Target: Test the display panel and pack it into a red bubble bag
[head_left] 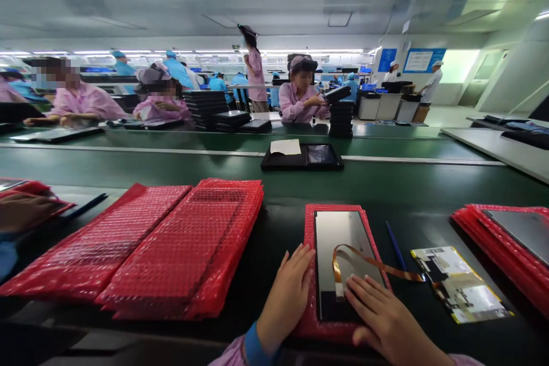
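A dark rectangular display panel lies face up on a red bubble-wrap sheet in front of me. An orange flex cable runs from the panel to a circuit board on the right. My left hand rests flat on the sheet at the panel's left edge, fingers apart. My right hand presses its fingertips on the panel's lower part, near the cable's end. Neither hand grips anything.
Stacks of red bubble-wrap bags lie to my left, another stack with a panel at the right. A blue pen lies beside the sheet. A black tray sits on the green conveyor. Workers in pink sit opposite.
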`<state>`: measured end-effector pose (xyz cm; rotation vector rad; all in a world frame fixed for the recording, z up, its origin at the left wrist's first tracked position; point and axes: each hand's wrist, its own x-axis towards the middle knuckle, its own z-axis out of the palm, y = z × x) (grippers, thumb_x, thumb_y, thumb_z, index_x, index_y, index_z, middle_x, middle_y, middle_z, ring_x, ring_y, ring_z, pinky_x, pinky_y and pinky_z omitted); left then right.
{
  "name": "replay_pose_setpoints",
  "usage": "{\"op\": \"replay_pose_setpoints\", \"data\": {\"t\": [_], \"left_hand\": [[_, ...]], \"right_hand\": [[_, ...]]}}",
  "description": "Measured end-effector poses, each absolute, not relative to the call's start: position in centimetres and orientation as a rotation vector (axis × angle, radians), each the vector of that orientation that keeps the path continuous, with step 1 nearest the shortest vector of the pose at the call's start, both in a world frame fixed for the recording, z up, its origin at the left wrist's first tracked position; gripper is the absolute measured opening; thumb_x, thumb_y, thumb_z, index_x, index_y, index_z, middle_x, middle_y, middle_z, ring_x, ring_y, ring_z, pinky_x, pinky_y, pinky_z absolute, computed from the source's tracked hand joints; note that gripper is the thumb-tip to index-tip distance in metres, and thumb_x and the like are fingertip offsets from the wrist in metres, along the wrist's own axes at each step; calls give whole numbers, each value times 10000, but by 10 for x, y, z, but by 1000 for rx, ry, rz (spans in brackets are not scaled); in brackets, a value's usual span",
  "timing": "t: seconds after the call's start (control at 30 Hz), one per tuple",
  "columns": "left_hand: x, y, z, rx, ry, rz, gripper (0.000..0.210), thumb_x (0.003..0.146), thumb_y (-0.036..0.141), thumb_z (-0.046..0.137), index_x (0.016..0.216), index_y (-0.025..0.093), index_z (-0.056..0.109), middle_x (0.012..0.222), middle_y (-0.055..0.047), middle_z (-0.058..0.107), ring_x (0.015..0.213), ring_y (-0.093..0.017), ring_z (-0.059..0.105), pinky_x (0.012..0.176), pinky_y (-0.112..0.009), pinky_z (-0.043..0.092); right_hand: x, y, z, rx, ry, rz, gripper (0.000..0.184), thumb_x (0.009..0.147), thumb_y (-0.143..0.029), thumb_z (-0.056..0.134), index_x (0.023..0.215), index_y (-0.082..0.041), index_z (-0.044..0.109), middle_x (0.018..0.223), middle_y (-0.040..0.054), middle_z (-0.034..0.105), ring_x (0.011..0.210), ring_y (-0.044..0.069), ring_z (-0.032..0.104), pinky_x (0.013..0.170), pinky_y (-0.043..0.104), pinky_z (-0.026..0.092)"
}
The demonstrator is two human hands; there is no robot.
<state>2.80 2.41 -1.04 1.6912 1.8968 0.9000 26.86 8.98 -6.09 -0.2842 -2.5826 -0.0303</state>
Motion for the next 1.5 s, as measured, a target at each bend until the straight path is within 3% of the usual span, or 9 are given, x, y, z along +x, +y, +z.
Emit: {"op": "replay_pose_setpoints", "data": {"t": [0.17,0.33,0.57,0.8,0.87,1.0,1.13,1.33,1.5], "left_hand": [[33,35,12,1537,1742,926,401,885,274,479,1222,152,659,1032,-119,762,887,-243,720,835,-340,539],[38,80,5,1453,1520,802,552,744,177,640,1291,122,583,779,-30,727,489,-147,621,496,-253,467],[39,103,-17,1323,1243,791,728,707,149,667,1399,130,441,750,13,660,503,-109,582,500,-231,462],[36,101,-29,1291,1083,785,799,675,197,693,1422,144,414,896,-39,695,658,-139,632,561,-231,477],[35,105,-33,1304,1092,779,800,664,193,682,1418,135,418,855,-19,681,632,-132,621,536,-224,460],[34,109,-35,1356,1156,830,711,683,189,638,1371,91,492,749,25,623,580,-115,573,552,-241,458],[35,110,-32,1419,1262,944,566,733,138,601,1297,96,573,760,10,654,711,-140,619,715,-281,493],[33,113,-28,1508,1473,1044,338,847,207,638,1179,148,628,796,3,679,693,-155,629,724,-348,518],[27,116,-29,1557,1603,1095,221,859,217,666,1070,152,658,874,-12,693,777,-168,650,789,-380,535]], "right_hand": [[250,81,-38,-815,-2549,738,147,878,-161,624,1017,-184,666,844,54,720,771,265,690,685,366,573],[220,91,-22,-1021,-2527,1043,292,675,10,714,871,-184,621,589,-55,630,474,158,601,402,205,363],[214,92,-16,-1123,-2522,1197,264,704,40,706,791,-185,601,531,-88,583,384,122,536,389,206,341],[221,103,-6,-1194,-2594,922,197,682,-72,807,750,-218,694,691,-35,698,660,196,662,562,244,405],[235,128,-3,-1277,-2497,756,49,846,-179,691,844,-227,702,733,-14,701,684,205,661,616,268,430],[276,188,-13,-1533,-2175,403,424,893,-237,495,1256,-34,576,929,217,680,868,368,636,755,450,444],[308,209,-23,-1359,-2073,533,440,770,-300,535,1163,-162,678,795,101,676,753,305,625,736,415,463],[299,152,5,-974,-1716,995,434,906,-503,353,1134,-229,600,683,21,532,657,230,550,621,340,481],[241,93,-19,-945,-1687,1346,427,857,-583,634,679,-203,554,538,-32,461,465,128,421,442,225,332]]}}
